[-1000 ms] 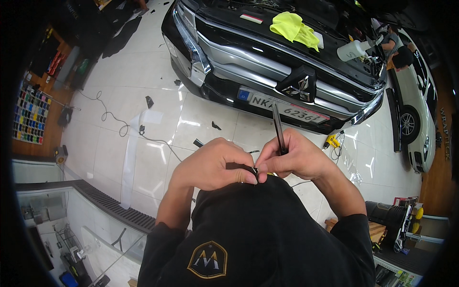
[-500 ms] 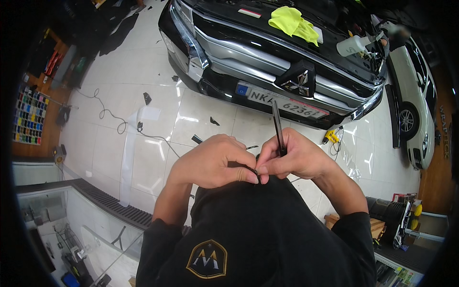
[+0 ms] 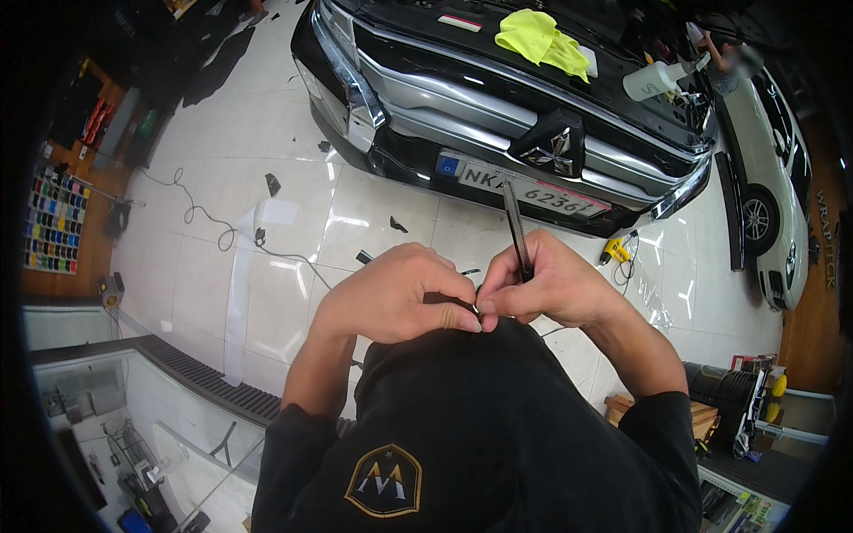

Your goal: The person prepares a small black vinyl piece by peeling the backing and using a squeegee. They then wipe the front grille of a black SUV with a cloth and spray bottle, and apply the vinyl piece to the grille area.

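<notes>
In front of my black shirt, my left hand point(image 3: 391, 295) is closed in a pinch, thumb against bent index finger. A small dark piece point(image 3: 477, 310) shows at its fingertips; its kind is too small to make out. My right hand point(image 3: 562, 282) meets the left there, its thumb and finger also pinched at that spot. Gripped in the right hand as well is a slim black utility knife point(image 3: 515, 222), one end pointing up toward the car, the other hidden by the fingers.
A black car's front point(image 3: 444, 98) faces me, carrying a yellow-green cloth point(image 3: 540, 44) and a white spray bottle point(image 3: 653, 82). Dark scraps, a cable point(image 3: 302, 258) and a yellow heat gun point(image 3: 615, 250) lie on the tiled floor. A person point(image 3: 729, 67) is near the white car point(image 3: 775, 178).
Both hands stay together with barely any shift. The knife has tilted slightly, its upper end a little further left. The person at the back right has changed posture.
</notes>
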`<state>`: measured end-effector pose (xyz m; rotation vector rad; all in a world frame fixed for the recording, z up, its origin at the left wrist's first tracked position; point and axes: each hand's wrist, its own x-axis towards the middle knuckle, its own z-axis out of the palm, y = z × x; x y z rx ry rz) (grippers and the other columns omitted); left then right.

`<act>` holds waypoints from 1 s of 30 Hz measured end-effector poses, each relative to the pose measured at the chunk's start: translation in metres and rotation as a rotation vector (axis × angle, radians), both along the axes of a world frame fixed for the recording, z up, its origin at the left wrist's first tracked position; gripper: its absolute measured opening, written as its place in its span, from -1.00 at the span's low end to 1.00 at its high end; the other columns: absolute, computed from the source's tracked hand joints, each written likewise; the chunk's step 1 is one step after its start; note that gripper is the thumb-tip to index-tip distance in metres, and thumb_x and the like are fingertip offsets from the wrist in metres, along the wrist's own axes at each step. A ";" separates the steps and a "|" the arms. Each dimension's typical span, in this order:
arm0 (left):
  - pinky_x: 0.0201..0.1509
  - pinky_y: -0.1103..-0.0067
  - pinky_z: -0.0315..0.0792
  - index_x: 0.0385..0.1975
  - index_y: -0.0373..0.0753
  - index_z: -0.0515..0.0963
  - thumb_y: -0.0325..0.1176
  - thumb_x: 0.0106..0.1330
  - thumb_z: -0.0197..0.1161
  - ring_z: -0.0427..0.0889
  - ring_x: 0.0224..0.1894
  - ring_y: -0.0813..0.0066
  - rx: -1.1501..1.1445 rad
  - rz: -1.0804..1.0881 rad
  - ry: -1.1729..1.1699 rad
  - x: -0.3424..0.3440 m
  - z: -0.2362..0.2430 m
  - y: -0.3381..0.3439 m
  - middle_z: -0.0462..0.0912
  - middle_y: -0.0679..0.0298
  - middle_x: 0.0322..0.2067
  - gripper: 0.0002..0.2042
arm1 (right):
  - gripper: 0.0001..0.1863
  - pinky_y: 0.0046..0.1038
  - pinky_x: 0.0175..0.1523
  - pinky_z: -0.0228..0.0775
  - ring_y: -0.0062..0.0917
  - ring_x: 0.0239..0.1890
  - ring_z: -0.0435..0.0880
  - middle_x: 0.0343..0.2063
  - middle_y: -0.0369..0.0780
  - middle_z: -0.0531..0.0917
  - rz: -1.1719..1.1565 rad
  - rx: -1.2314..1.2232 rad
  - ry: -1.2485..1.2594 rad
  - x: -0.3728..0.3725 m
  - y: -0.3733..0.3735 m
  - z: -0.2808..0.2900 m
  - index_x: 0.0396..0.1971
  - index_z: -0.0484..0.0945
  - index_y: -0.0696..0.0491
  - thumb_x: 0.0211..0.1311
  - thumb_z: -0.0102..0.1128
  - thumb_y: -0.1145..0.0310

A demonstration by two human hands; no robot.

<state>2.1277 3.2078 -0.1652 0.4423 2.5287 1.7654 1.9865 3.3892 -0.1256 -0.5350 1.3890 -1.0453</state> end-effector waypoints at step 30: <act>-0.52 0.73 0.44 -0.40 -0.33 0.49 -0.35 0.48 0.09 0.48 -0.58 0.72 0.527 1.032 -0.378 -0.006 -0.046 0.047 0.53 0.36 -0.56 -0.78 | -0.94 -0.67 -0.60 0.04 -0.84 -0.71 0.20 -0.51 -0.24 0.62 -0.364 -0.192 -0.452 -0.010 -0.011 -0.104 -0.31 0.54 0.14 0.26 0.21 0.51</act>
